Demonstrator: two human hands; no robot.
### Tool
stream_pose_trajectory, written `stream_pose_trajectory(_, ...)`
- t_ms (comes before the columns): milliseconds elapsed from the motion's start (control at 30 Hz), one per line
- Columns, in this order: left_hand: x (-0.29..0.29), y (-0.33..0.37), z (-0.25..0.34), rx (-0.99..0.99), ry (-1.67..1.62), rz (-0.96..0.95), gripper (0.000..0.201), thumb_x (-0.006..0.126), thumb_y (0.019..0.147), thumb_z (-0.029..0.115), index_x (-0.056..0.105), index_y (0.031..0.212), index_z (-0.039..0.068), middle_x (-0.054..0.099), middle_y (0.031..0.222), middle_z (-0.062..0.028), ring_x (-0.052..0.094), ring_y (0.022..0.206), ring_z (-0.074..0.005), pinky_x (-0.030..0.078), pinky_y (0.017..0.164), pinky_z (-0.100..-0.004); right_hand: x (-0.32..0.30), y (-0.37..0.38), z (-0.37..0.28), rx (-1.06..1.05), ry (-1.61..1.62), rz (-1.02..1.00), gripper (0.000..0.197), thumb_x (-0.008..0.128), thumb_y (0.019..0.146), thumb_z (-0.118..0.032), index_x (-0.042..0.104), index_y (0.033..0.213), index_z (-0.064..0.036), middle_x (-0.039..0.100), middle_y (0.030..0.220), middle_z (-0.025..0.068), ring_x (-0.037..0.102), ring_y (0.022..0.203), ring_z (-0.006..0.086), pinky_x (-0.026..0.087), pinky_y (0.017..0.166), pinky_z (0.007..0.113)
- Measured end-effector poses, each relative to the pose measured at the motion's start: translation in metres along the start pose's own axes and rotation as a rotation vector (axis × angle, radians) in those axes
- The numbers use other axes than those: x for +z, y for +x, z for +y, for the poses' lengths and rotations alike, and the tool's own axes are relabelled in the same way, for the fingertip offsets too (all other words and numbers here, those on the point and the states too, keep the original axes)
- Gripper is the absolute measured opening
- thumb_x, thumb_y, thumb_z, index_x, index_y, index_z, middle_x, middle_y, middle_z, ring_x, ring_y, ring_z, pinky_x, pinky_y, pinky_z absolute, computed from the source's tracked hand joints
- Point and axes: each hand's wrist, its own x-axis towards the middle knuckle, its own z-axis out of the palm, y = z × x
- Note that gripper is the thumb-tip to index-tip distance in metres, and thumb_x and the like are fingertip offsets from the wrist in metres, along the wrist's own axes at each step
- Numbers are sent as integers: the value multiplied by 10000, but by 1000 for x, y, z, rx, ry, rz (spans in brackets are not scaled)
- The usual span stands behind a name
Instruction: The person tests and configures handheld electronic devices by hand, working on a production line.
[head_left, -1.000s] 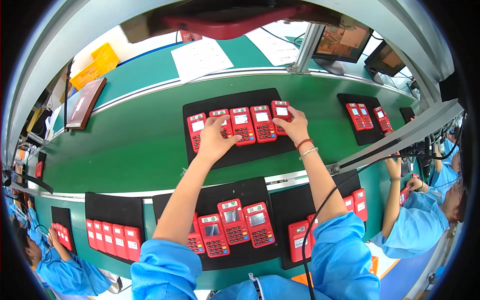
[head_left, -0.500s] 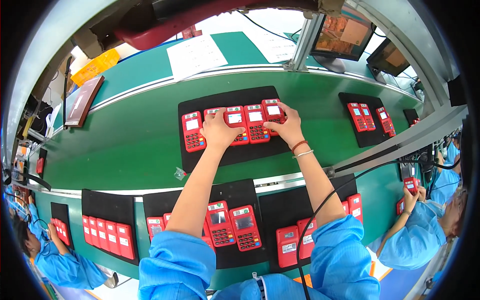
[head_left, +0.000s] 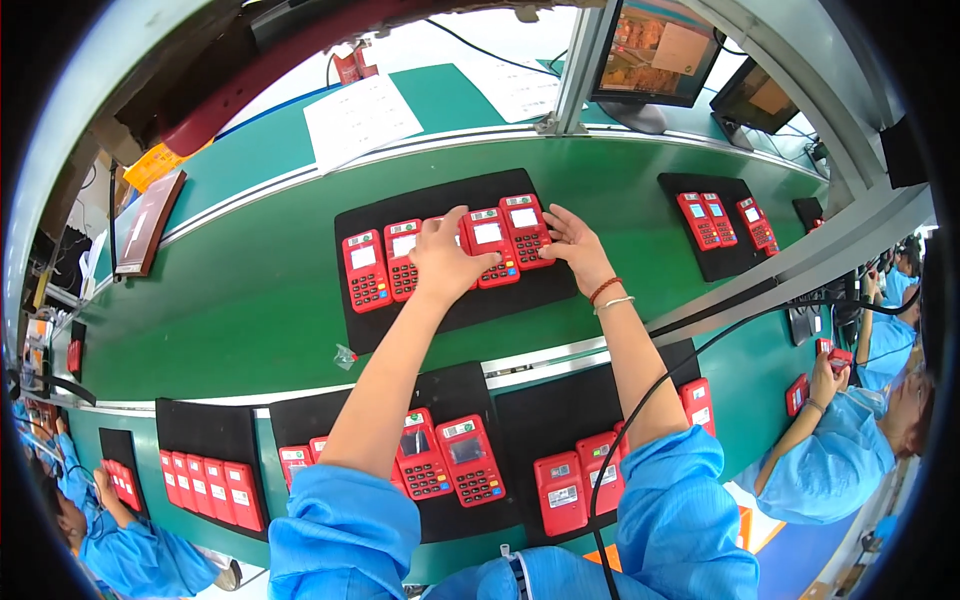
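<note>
Five red handheld card payment terminals stand in a row on a black foam mat (head_left: 362, 328), on a green belt. Over the middle one, which it mostly hides, lies my left hand (head_left: 446, 264), fingers spread. Its thumb reaches across the keypad of the fourth terminal (head_left: 489, 240). Beside the right edge of the rightmost terminal (head_left: 525, 228) is my right hand (head_left: 580, 248). Its thumb is at that terminal's lower right side, and its fingers are apart from the edge. The two left terminals, the leftmost (head_left: 367, 274) and its neighbour (head_left: 402, 245), have no hand on them.
Another mat with terminals (head_left: 705, 222) lies farther right on the belt. On the near bench are more mats with red terminals (head_left: 467, 462), under my forearms. A black cable (head_left: 640, 405) crosses my right arm. Co-workers sit left and right; one holds a terminal (head_left: 838, 358).
My left hand has shifted rightward along the row by about one terminal. My right fingers have loosened from the rightmost terminal. The whole view has moved slightly.
</note>
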Motion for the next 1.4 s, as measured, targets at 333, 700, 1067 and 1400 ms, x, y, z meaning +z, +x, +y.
stream_pose_trajectory(333, 22, -2, 16, -24, 105, -103, 948, 926, 496, 341, 538, 1343, 166, 564, 1221, -193, 531, 1176, -379, 403, 987, -522, -10, 7, 3, -62, -108, 32, 849, 717, 657, 132, 384, 1433, 43, 517, 1381, 179, 566, 1088, 196, 519, 912, 293)
stream_pose_trajectory(700, 41, 10, 18, -126, 49, -38, 746, 864, 615, 283, 573, 1296, 189, 585, 1218, -163, 551, 1160, -357, 407, 974, -520, -4, 14, 15, -124, -123, 295, 654, 785, 699, 49, 507, 1290, 79, 653, 1166, 203, 667, 928, 197, 565, 826, 309)
stream_pose_trajectory(1067, 40, 1, 17, 38, 57, -84, 904, 907, 533, 345, 549, 1341, 157, 568, 1194, -197, 530, 1144, -398, 411, 955, -545, -19, -5, 11, -111, -52, 161, 670, 693, 747, 119, 448, 1368, 68, 569, 1312, 208, 616, 1091, 220, 532, 932, 321)
stream_pose_trajectory(1400, -17, -47, 18, 250, -192, -13, 609, 799, 751, 252, 572, 1284, 67, 615, 1088, -162, 618, 1014, -295, 486, 886, -420, 8, -16, 18, -420, -726, 402, 554, 828, 689, -253, 637, 1167, -47, 612, 1167, 169, 563, 1111, 341, 434, 997, 452)
